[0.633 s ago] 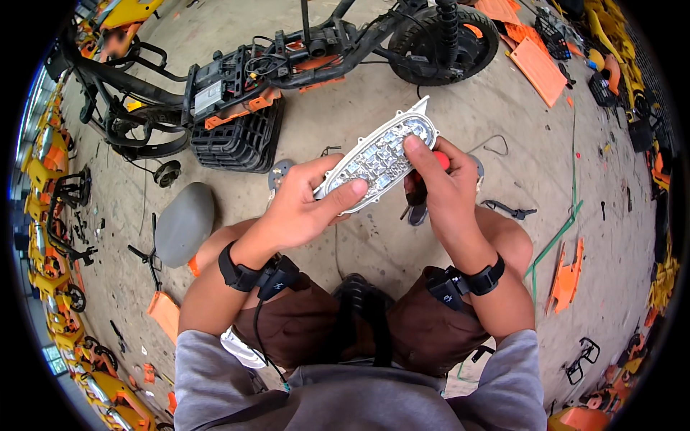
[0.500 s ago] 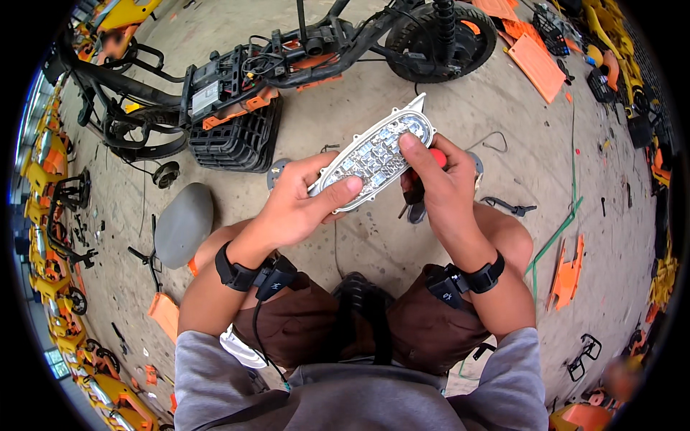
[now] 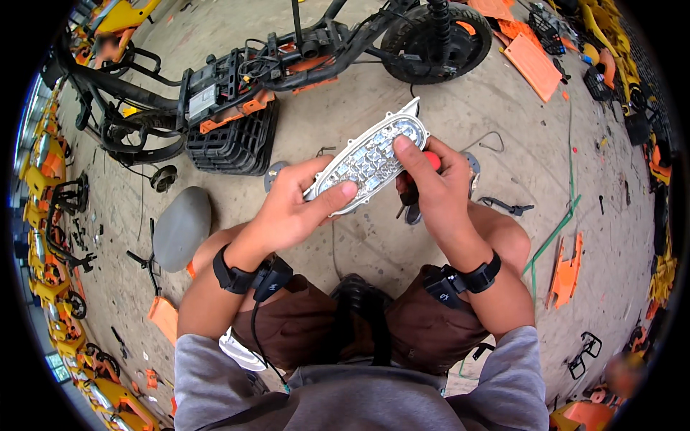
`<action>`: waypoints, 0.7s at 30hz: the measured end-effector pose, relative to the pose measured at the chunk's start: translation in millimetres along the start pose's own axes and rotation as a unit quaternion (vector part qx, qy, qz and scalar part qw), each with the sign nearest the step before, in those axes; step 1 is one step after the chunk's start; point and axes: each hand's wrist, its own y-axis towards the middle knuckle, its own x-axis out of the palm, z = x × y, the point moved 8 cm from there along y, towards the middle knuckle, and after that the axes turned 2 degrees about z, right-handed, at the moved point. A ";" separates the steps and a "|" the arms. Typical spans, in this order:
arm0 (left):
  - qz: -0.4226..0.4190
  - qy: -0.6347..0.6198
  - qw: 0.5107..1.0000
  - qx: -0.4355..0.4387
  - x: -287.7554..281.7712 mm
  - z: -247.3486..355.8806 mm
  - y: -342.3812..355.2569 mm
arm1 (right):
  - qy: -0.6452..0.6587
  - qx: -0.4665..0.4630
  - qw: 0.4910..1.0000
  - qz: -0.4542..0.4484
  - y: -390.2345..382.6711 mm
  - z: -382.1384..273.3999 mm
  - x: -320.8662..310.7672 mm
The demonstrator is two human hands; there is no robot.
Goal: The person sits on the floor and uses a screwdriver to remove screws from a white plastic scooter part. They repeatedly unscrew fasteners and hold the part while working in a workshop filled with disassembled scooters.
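Note:
An oval white-rimmed part with a silvery, patterned inner face (image 3: pixel 366 167) is tilted between my hands. My left hand (image 3: pixel 291 201) grips its lower left end, the thumb lying on the inner face. My right hand (image 3: pixel 438 179) grips the upper right end with the thumb on top, and also has a red-and-black tool (image 3: pixel 431 159) in it, largely hidden by fingers and part, with a thin shaft pointing down.
A stripped black scooter frame (image 3: pixel 345 50) lies across the back, beside a black crate (image 3: pixel 230 147). A grey seat (image 3: pixel 183 230) lies left. Orange panels (image 3: pixel 532 65), green strapping (image 3: pixel 557 230) and scraps litter the concrete. Rows of yellow scooters (image 3: pixel 54 287) line the left edge.
Both hands and the silvery part have shifted slightly to the left, with the grip much the same.

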 end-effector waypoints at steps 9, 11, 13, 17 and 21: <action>-0.004 -0.038 0.999 0.034 1.6 1.1 -4.5 | -0.014 -0.037 0.999 -0.023 -2.7 -3.5 -1.1; -0.010 -0.040 0.998 0.037 2.2 2.6 -4.0 | 0.032 -0.031 0.998 -0.034 -2.9 -1.5 -2.4; -0.012 -0.041 0.998 0.043 3.2 3.5 -3.4 | 0.046 -0.042 0.997 -0.040 -2.5 -1.1 -2.9; -0.009 -0.033 0.998 0.052 2.9 2.7 -3.0 | 0.057 -0.040 0.997 -0.036 -3.0 -3.4 -1.8; -0.008 -0.041 0.998 0.048 5.5 5.2 -3.8 | 0.065 -0.035 0.997 -0.024 -2.4 -0.6 -3.5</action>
